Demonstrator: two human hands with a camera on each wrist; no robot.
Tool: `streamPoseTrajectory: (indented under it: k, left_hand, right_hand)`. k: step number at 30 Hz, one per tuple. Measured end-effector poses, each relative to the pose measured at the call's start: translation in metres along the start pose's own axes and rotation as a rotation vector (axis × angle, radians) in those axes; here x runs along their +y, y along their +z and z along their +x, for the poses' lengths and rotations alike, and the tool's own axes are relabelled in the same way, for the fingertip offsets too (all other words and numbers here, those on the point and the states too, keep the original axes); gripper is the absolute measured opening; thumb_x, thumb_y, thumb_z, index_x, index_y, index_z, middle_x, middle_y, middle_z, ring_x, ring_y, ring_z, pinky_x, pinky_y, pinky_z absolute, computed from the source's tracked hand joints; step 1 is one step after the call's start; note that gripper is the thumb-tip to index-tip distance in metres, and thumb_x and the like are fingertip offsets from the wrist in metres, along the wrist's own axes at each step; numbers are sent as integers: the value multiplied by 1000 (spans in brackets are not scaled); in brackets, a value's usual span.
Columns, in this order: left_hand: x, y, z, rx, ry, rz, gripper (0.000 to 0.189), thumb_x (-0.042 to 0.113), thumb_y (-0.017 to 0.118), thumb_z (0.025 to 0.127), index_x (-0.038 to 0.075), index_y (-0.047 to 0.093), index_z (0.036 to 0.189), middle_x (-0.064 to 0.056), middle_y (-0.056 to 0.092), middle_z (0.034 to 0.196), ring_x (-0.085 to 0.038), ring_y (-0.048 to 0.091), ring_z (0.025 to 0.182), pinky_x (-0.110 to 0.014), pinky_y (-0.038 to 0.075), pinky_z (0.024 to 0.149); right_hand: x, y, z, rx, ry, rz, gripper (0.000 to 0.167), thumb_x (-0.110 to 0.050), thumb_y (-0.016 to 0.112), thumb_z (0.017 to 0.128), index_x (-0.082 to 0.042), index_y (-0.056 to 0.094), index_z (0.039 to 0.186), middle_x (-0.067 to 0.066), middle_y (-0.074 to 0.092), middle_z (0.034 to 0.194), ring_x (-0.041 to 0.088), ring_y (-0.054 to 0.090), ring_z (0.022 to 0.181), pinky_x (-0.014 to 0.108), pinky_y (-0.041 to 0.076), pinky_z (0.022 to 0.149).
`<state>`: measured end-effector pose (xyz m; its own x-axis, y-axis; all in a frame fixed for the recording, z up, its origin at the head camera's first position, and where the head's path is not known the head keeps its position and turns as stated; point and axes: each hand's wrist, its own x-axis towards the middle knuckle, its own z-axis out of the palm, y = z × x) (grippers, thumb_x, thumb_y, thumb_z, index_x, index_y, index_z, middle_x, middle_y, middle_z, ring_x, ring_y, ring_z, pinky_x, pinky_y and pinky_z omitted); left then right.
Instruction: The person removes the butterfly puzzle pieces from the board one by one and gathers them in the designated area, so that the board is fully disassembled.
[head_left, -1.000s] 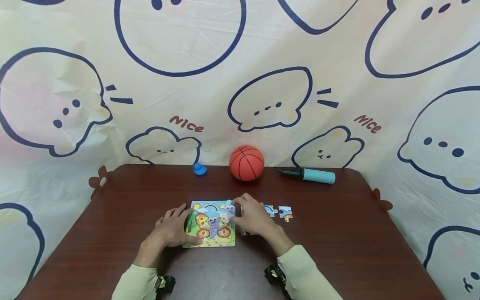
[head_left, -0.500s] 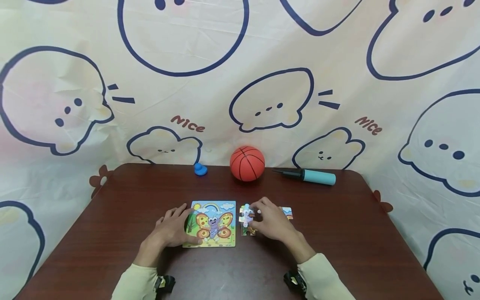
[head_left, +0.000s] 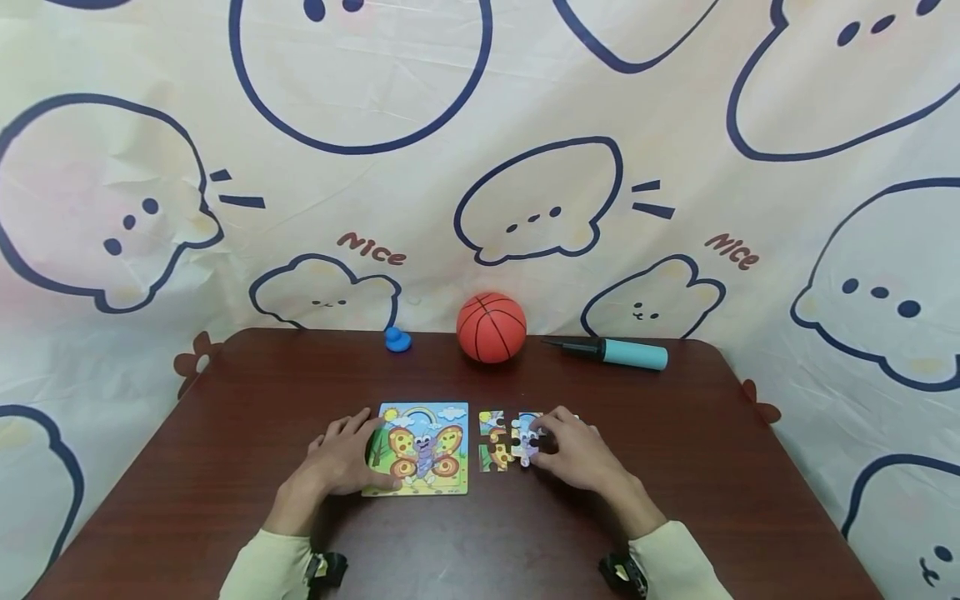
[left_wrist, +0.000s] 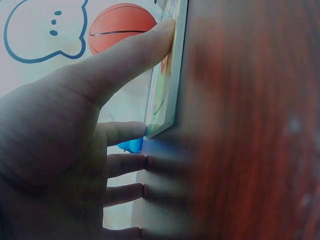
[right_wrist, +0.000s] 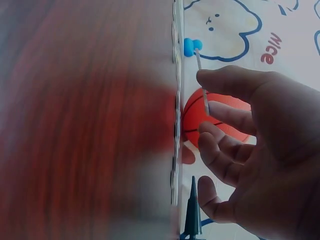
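A square butterfly picture puzzle board (head_left: pixel 423 454) lies on the table. My left hand (head_left: pixel 337 462) rests at its left side, thumb on the lower part of its face and index finger touching the upper left. The left wrist view shows the straight thumb pressing the board (left_wrist: pixel 167 87). To the right, my right hand (head_left: pixel 581 457) pinches a puzzle piece (head_left: pixel 525 439) between thumb and index finger. In the right wrist view this thin piece (right_wrist: pixel 205 102) is seen edge-on, raised off the table. Joined puzzle pieces (head_left: pixel 492 458) lie between board and hand; others are partly hidden under it.
Along the back of the brown table (head_left: pixel 450 550) stand a small blue duck-shaped toy (head_left: pixel 397 340), a red toy basketball (head_left: pixel 491 327) and a light-blue hand pump (head_left: pixel 633 353). A cartoon-printed cloth (head_left: pixel 420 192) hangs behind the table.
My right hand has moved right, carrying the pinched piece away from the board to over the loose pieces. My left hand stays on the board.
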<state>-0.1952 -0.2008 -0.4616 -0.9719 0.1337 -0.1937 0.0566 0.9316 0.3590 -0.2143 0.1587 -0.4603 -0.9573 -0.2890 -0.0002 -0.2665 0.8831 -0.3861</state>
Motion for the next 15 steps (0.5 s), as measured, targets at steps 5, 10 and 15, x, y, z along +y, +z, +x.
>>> streamPoseTrajectory:
  k: [5, 10, 15]
  left_hand:
    - [-1, 0, 0, 1, -3, 1, 111, 68, 80, 57, 14, 41, 146, -21, 29, 156, -47, 29, 135, -74, 27, 101]
    - [-1, 1, 0, 9, -1, 2, 111, 67, 80, 56, 14, 41, 146, -21, 29, 156, -48, 29, 135, -74, 27, 101]
    - [-1, 2, 1, 13, 4, 10, 111, 67, 80, 57, 14, 42, 145, -21, 29, 155, -48, 29, 135, -74, 28, 100]
  right_hand:
    - [7, -3, -4, -48, -2, -19, 38, -36, 77, 80, -25, 66, 115, -5, 56, 108, 12, 53, 95, 45, 44, 85]
    - [12, -3, -5, -99, 1, -22, 37, -36, 77, 81, -25, 67, 114, -3, 57, 112, 14, 53, 99, 51, 44, 88]
    - [15, -1, -5, -129, 20, -16, 36, -36, 78, 81, -24, 67, 114, -1, 57, 115, 15, 55, 102, 53, 44, 90]
